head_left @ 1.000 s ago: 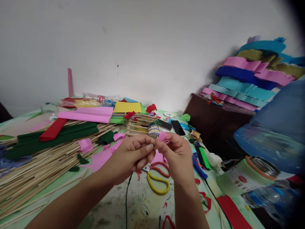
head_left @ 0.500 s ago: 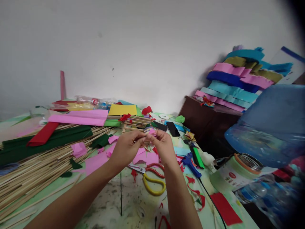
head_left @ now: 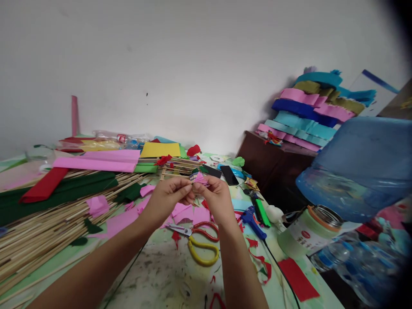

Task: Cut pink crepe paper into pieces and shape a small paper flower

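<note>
Both of my hands meet above the table, pinching a small pink crepe-paper piece (head_left: 201,178) between their fingertips. My left hand (head_left: 167,198) grips it from the left with thumb and forefinger closed. My right hand (head_left: 216,198) holds the same piece from the right, fingers curled. A thin dark wire (head_left: 124,274) hangs down from the left hand toward the table. Below the hands lie pink paper scraps (head_left: 189,212) and scissors with red and yellow handles (head_left: 201,242).
A pile of bamboo sticks (head_left: 41,234) and green, red and pink paper sheets (head_left: 96,162) fill the left. A blue glue gun (head_left: 252,219), two phones (head_left: 229,174), a jar (head_left: 309,234), a large blue water bottle (head_left: 360,167) and stacked crepe paper (head_left: 315,109) are on the right.
The hands have moved a little away from me and up the table with the pink piece. The view has shifted right, so things sit further left.
</note>
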{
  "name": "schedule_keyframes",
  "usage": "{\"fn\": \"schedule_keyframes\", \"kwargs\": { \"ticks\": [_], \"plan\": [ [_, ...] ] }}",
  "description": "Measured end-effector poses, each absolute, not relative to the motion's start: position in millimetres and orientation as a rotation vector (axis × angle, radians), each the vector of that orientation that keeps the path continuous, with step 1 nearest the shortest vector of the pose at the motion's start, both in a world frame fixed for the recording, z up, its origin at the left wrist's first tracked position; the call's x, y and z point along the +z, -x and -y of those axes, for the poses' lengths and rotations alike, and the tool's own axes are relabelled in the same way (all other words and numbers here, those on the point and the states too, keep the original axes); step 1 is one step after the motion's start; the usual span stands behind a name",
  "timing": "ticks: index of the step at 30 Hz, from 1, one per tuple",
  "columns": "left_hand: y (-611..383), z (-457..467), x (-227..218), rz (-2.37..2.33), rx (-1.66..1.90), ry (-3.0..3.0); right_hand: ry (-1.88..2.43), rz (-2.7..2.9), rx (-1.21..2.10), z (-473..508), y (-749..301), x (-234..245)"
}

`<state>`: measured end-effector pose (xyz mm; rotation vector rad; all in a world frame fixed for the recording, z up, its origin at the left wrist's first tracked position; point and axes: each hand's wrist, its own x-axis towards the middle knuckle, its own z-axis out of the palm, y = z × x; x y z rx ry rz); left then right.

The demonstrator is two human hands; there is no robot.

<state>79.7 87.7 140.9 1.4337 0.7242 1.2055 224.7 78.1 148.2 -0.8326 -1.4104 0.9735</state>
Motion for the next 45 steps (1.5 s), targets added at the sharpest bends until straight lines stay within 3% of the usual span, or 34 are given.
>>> {"fn": "schedule_keyframes", "kwargs": {
  "ticks": [9, 21, 36, 41, 45],
  "plan": [
    [-84, -86, 139, -0.424, 1.001, -1.129, 0.789, 1.343, 1.045, -73, -225, 152],
    [-82, -88, 145, -0.641, 1.109, -1.35, 1.168, 1.568, 0.448, -64, -222, 159],
    [-89, -77, 141, -0.394, 1.01, -1.069, 0.706, 1.389, 1.149, -66, -225, 156],
    [-72, -89, 144, -0.428, 0.764, -1.322, 0.819, 1.318, 0.91, -62, -234, 164],
    [-33, -128, 144, -0.811, 0.814, -1.768, 0.933, 1.234, 0.742, -66, -252, 168]
  ]
}}
